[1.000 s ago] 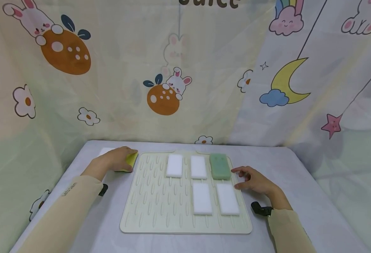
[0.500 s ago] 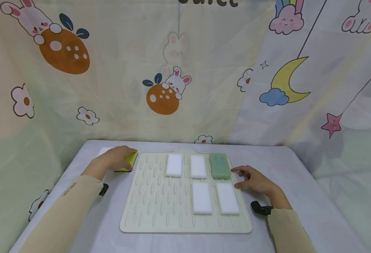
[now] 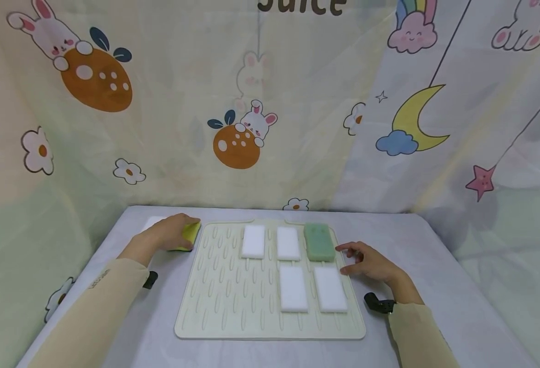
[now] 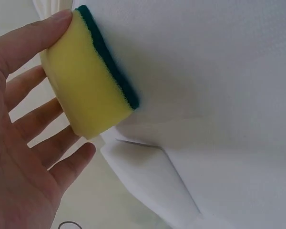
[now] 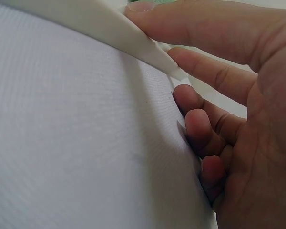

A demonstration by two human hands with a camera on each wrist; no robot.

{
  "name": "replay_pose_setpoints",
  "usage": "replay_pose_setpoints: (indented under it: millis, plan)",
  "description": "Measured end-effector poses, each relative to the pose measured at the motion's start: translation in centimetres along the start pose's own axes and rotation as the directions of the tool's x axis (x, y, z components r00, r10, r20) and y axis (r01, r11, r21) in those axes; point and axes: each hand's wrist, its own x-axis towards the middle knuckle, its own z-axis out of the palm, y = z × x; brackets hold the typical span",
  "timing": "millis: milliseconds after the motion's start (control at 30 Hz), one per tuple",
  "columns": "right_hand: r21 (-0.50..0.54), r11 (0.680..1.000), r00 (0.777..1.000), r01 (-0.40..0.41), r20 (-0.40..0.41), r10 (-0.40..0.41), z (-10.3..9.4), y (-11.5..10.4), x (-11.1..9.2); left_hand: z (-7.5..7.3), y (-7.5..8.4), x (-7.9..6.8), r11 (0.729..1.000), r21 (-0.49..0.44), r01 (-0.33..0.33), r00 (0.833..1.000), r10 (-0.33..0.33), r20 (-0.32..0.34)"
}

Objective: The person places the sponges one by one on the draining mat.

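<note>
My left hand [image 3: 170, 232] pinches a yellow sponge [image 4: 83, 78] with a dark green scouring layer between thumb and fingers, just left of the mat. In the left wrist view the sponge is tilted, its green side toward the white cloth. A white block [image 4: 150, 179] lies behind that hand, mostly hidden in the head view. My right hand [image 3: 368, 261] rests at the right edge of a cream ridged drying mat [image 3: 233, 301]. Its thumb and forefinger touch the rim, and the other fingers are loosely bent, holding nothing. Nearest to it is a green sponge [image 3: 319, 242].
Several white sponge blocks lie on the mat: an upper pair, left [image 3: 253, 242] and right [image 3: 288, 243], and a lower pair, left [image 3: 293, 289] and right [image 3: 330, 289]. A white cloth covers the table [image 3: 403, 230]. Printed curtain [image 3: 173, 128] encloses the back and sides.
Both hands, the sponge and the mat stay where they were. Only the head view has shifted slightly.
</note>
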Motion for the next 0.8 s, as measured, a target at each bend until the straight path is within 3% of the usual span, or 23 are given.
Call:
replay_pose_setpoints:
  millis: [533, 800]
  plan:
    - [-0.015, 1.000, 1.000, 0.006, 0.000, -0.006, -0.14, 0.10, 0.00, -0.39, -0.25, -0.29, 0.997, 0.070, -0.006, 0.998, 0.011, -0.061]
    - [0.000, 1.000, 1.000, 0.001, 0.002, -0.001, -0.12, 0.08, -0.05, -0.79, 0.46, -0.50, 0.996, 0.082, -0.030, 0.995, 0.038, -0.088]
